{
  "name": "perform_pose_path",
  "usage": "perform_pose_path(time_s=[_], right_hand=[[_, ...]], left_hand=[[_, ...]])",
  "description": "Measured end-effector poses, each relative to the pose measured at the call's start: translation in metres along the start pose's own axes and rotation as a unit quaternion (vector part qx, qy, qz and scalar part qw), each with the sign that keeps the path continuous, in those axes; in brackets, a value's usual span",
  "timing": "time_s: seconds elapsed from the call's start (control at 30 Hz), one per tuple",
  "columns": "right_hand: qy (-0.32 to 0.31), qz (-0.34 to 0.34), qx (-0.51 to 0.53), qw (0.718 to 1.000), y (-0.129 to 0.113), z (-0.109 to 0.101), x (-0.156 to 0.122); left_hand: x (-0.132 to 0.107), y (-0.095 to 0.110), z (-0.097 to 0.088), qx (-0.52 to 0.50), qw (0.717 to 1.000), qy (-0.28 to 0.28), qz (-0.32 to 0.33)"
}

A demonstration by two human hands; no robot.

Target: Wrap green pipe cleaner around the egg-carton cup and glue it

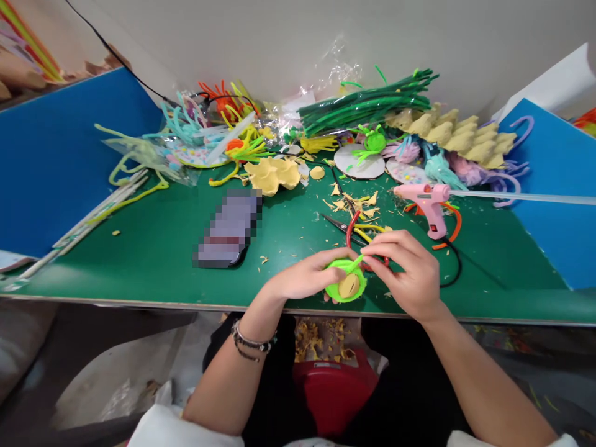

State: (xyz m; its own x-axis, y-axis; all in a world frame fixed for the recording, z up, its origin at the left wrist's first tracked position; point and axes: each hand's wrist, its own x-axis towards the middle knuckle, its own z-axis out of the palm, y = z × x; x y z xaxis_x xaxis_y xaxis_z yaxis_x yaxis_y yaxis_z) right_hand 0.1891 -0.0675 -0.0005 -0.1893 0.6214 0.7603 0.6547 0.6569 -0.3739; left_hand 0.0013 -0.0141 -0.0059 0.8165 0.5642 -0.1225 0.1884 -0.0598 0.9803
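Observation:
My left hand (305, 276) is closed around a small yellow foam cup wrapped in a bright green pipe cleaner (345, 282), held just above the near edge of the green table (153, 248). My right hand (405, 267) pinches the free end of that green pipe cleaner at the cup's upper right. Red-handled scissors (351, 230) lie on the table just behind both hands.
A pink glue gun (428, 202) stands right of centre with a black cord. A phone (228, 230) lies left of my hands. Green pipe cleaners (367, 102), yellow foam cups (272, 174), white discs and coloured pipe cleaners crowd the back. Blue partitions flank both sides.

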Motion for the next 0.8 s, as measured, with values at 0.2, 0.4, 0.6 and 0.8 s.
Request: perform_pose_path(time_s=[0.2, 0.4, 0.6, 0.8], right_hand=[[-0.020, -0.030, 0.015, 0.999, -0.001, 0.004, -0.001], [-0.041, -0.026, 0.036, 0.998, 0.001, 0.007, 0.001], [0.044, 0.068, 0.082, 0.993, 0.006, 0.001, 0.002], [0.178, 0.151, -0.061, 0.971, 0.033, -0.026, -0.007]], left_hand=[[0.002, -0.001, 0.008, 0.054, 0.998, -0.029, 0.026], [0.005, -0.002, 0.013, 0.043, 0.999, -0.002, 0.026], [0.005, -0.007, 0.007, -0.303, 0.953, -0.008, 0.018], [0.005, -0.001, -0.004, -0.497, 0.860, 0.096, 0.062]])
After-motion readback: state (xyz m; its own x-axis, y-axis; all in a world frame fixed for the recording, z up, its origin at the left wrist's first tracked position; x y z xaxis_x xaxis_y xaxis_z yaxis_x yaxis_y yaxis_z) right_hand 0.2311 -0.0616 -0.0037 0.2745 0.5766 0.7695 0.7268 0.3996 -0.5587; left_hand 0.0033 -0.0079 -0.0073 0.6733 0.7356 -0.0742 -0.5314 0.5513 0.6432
